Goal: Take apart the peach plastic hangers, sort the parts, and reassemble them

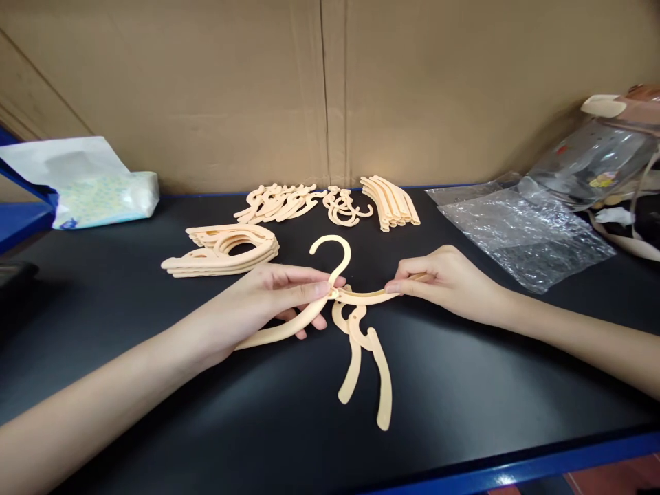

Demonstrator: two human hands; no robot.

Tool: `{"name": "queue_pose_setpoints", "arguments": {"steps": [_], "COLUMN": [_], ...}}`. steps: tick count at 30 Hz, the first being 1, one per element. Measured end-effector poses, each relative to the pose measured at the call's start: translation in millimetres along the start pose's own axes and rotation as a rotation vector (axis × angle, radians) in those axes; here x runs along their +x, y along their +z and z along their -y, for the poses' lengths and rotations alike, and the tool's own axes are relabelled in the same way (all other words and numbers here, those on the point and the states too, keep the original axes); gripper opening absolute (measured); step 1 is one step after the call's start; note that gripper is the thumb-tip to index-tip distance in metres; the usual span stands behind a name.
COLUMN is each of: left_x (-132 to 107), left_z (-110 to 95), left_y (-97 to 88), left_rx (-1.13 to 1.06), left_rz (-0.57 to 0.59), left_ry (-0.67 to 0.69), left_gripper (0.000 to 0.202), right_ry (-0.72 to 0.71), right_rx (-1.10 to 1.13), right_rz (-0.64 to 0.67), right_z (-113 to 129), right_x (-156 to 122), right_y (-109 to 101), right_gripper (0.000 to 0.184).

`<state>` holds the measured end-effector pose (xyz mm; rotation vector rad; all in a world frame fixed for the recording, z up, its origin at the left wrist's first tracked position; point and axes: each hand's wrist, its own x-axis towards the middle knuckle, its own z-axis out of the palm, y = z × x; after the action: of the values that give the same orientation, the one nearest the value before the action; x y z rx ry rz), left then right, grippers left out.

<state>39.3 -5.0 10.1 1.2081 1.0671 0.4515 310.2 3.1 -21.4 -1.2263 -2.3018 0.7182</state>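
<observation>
Between my hands is a cream plastic folding hanger (289, 328), its hook (343, 258) pointing up and away from me. My left hand (273, 295) pinches it at the joint below the hook, thumb on top, with one curved arm running under the palm. Out to the right, my right hand (438, 278) grips the far end of the other arm (361, 298), fingers closed round it. On the table just beneath lie two loose curved pieces (381, 378) with notched ends, partly overlapping each other and partly hidden by the hanger.
Folded hangers (227, 251) are stacked at left. Along the back lie notched pieces (278, 203), loose hooks (345, 206) and a bundle of curved arms (390, 203). A tissue pack (108, 192) sits far left; plastic bags (531, 230) and a clear bottle (598, 158) are at right. Cardboard (206, 89) stands behind.
</observation>
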Motion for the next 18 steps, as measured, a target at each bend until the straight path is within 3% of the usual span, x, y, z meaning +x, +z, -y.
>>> {"name": "queue_pose_setpoints", "arguments": {"steps": [11,18], "left_x": [-0.3,-0.9], "left_z": [-2.4,-2.2], "left_y": [-4.0,-3.5], "left_rx": [0.04,0.093], "left_rz": [0.169,0.166], "left_ry": [-0.014,-0.065], "left_gripper": [0.022,0.02], "right_ry": [-0.071,-0.079], "right_rx": [0.067,0.144], "right_rz": [0.004,0.037], "right_z": [-1.4,-2.3], "right_x": [1.4,-1.4], "right_y": [-0.4,-0.5], "right_gripper": [0.042,0.035]}}
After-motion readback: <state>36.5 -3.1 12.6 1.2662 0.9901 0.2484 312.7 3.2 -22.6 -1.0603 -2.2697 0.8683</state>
